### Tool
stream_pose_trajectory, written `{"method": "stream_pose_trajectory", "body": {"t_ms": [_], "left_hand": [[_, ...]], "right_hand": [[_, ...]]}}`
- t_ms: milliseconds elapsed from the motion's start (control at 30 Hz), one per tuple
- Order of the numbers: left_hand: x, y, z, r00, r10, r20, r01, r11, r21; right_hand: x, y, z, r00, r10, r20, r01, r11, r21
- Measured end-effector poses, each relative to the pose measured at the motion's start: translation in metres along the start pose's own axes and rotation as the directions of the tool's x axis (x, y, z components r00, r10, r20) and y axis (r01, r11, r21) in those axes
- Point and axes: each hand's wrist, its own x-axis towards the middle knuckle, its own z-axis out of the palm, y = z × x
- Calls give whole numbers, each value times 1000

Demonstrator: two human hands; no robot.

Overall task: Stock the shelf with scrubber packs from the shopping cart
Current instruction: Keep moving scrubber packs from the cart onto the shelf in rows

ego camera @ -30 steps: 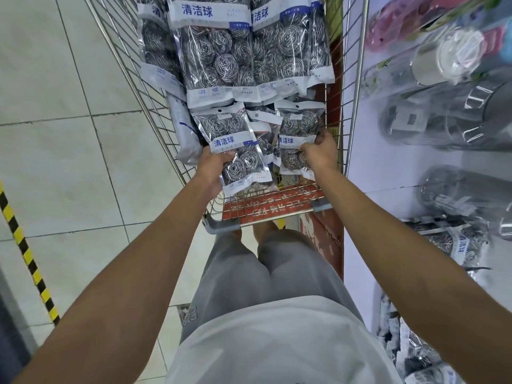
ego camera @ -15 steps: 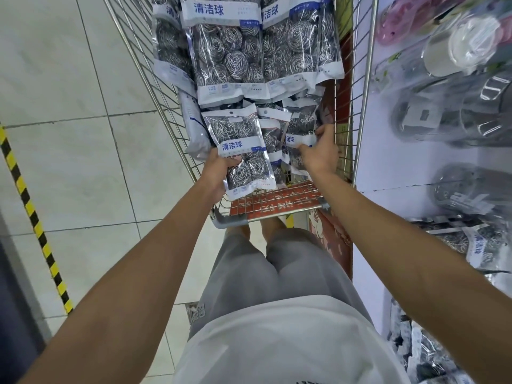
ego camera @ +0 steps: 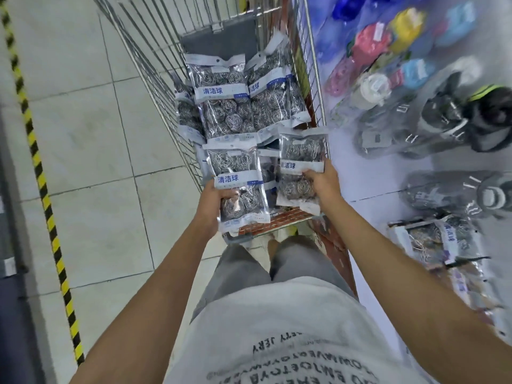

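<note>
A wire shopping cart (ego camera: 155, 67) stands in front of me with several packs of steel-wool scrubbers in it, the largest pack (ego camera: 221, 101) lying in the middle. My left hand (ego camera: 213, 203) grips one scrubber pack (ego camera: 238, 184) by its lower left side, above the cart's near end. My right hand (ego camera: 324, 184) grips a second scrubber pack (ego camera: 300, 164) by its right edge, lifted over the cart's right rim. On the right is the white shelf (ego camera: 368, 173), with more scrubber packs (ego camera: 432, 239) lying low on it.
Wrapped bottles and flasks (ego camera: 432, 126) and coloured containers (ego camera: 368, 48) lie on the shelf beyond the scrubbers. A yellow-and-black floor stripe (ego camera: 41, 173) runs down the tiled floor at left. A red base panel (ego camera: 332, 245) sits under the shelf, beside the cart.
Both hands have lifted their packs higher out of the cart. The right hand's pack has moved right, over the cart's rim. The view has tilted forward, showing more of the cart and shelf.
</note>
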Motion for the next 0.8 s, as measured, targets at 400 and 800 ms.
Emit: {"method": "stream_pose_trajectory", "body": {"t_ms": [400, 800], "left_hand": [[-84, 7, -18, 941, 228, 250, -283, 936, 211], [-153, -47, 47, 805, 90, 586, -381, 835, 397]], "right_hand": [[-169, 45, -54, 966, 64, -250, 87, 830, 551], [-334, 154, -104, 856, 313, -410, 178, 567, 804]]}}
